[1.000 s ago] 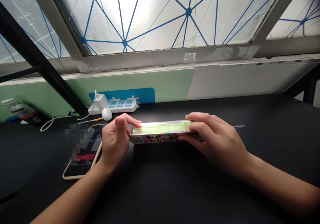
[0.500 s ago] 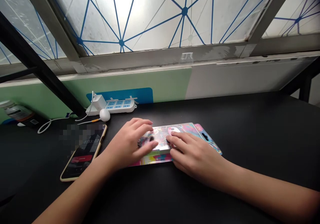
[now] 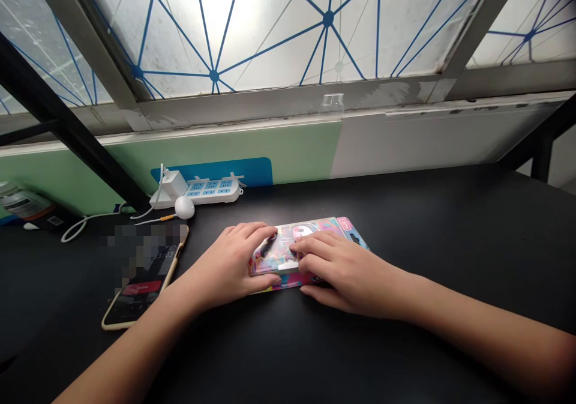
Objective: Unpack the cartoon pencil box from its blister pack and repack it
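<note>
A flat, pink and multicoloured package (image 3: 288,242) with a shiny clear front and a cartoon print lies on the black table. Beneath its raised upper part sticks out a backing card (image 3: 348,224) with a dark hang hole at the right end. Around the package's left end my left hand (image 3: 238,263) is closed, thumb at the near edge and fingers at the far left side. My right hand (image 3: 344,275) grips the right half, fingertips bent on top and thumb low at the near edge. It hides much of that half.
Left of my hands lies a phone (image 3: 146,287) in a pale case. Behind it are a white power strip (image 3: 213,191) with a plug and cable, a round white object (image 3: 184,208) and a bottle (image 3: 24,203). The window wall (image 3: 306,152) bounds the black table (image 3: 432,230) at the back.
My left hand has come down and closed on the package's left end. The package's right end has shifted left. My right thumb now shows at the near edge.
</note>
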`<state>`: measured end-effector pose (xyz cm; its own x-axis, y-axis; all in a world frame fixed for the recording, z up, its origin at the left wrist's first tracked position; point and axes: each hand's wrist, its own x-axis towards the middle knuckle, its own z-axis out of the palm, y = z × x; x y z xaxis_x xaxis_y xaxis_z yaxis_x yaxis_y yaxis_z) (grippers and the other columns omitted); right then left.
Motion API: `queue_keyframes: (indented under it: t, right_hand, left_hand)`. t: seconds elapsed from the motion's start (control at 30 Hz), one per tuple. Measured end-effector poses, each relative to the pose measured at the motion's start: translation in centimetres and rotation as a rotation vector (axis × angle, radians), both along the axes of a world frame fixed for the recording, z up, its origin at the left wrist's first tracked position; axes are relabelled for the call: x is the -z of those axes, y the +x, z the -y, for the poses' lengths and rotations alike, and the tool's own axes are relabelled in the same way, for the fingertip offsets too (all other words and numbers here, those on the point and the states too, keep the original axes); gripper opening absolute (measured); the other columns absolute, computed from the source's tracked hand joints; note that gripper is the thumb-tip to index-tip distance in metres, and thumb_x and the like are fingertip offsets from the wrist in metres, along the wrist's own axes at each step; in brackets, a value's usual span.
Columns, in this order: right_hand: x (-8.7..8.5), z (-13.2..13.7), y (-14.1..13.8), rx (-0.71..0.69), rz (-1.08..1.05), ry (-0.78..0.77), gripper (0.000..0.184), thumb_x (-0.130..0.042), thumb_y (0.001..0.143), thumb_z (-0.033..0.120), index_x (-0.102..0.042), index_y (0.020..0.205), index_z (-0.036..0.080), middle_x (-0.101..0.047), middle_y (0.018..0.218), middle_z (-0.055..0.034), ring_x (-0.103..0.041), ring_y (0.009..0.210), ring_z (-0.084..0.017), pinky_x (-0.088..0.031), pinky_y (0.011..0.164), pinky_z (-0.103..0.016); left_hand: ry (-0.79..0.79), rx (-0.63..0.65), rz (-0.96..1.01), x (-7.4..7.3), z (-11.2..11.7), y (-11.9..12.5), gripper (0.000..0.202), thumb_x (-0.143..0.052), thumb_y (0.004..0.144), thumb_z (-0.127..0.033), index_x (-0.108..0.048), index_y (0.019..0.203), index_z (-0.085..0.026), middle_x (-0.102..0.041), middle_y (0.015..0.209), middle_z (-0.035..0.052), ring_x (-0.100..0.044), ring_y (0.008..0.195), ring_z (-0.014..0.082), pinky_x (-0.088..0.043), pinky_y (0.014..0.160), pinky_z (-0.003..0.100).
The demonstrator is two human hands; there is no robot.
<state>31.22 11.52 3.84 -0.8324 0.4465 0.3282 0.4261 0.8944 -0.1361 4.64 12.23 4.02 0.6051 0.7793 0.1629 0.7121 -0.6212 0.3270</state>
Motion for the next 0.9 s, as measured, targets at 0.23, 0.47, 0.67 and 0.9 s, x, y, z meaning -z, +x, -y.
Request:
queue_keyframes:
  t: [0.23, 0.47, 0.67, 0.9]
  right_hand:
    - [-0.2, -2.1, 1.4, 0.139, -0.003, -0.125, 0.047, -0.066, 0.092, 0.046, -0.058, 0.131, 0.021, -0.061, 0.139, -0.018, -0.057, 0.127, -0.034, -0.046, 0.103, -0.054]
    - [-0.1, -3.1, 2.1, 0.206, 0.031, -0.231, 0.084, -0.067, 0.084, 0.067, -0.045, 0.149, 0.017, -0.057, 0.144, -0.0197, -0.052, 0.133, -0.037, -0.041, 0.108, -0.055]
    - [-0.7, -2.6, 1.8, 0.196, -0.011, -0.151, 0.083, -0.071, 0.082, 0.064, -0.045, 0.146, 0.018, -0.059, 0.14, -0.0188, -0.053, 0.129, -0.036, -0.041, 0.107, -0.056]
    - [-1.6, -3.1, 2.3, 0.392, -0.148, -0.021, 0.048, -0.065, 0.089, 0.057, -0.062, 0.122, 0.021, -0.067, 0.127, -0.0138, -0.06, 0.119, -0.033, -0.04, 0.105, -0.053]
  left_hand:
    - [0.001, 0.018, -0.01, -0.1, 0.1, -0.1, 0.064, -0.075, 0.083, -0.043, -0.054, 0.143, -0.034, -0.057, 0.142, 0.0117, -0.055, 0.125, 0.0354, -0.043, 0.105, 0.049]
    - [0.079, 0.047, -0.066, 0.1, 0.1, -0.2, 0.063, -0.074, 0.084, -0.038, -0.054, 0.144, -0.037, -0.055, 0.141, 0.0138, -0.055, 0.124, 0.0368, -0.042, 0.103, 0.051]
    - [0.196, 0.05, -0.145, -0.5, 0.6, 0.2, 0.069, -0.074, 0.083, -0.037, -0.051, 0.149, -0.036, -0.05, 0.14, 0.0181, -0.051, 0.123, 0.0397, -0.041, 0.101, 0.057]
    - [0.418, 0.029, -0.122, -0.6, 1.0, 0.6, 0.074, -0.072, 0.079, -0.022, -0.05, 0.149, -0.033, -0.047, 0.14, 0.0167, -0.046, 0.129, 0.0402, -0.029, 0.112, 0.064]
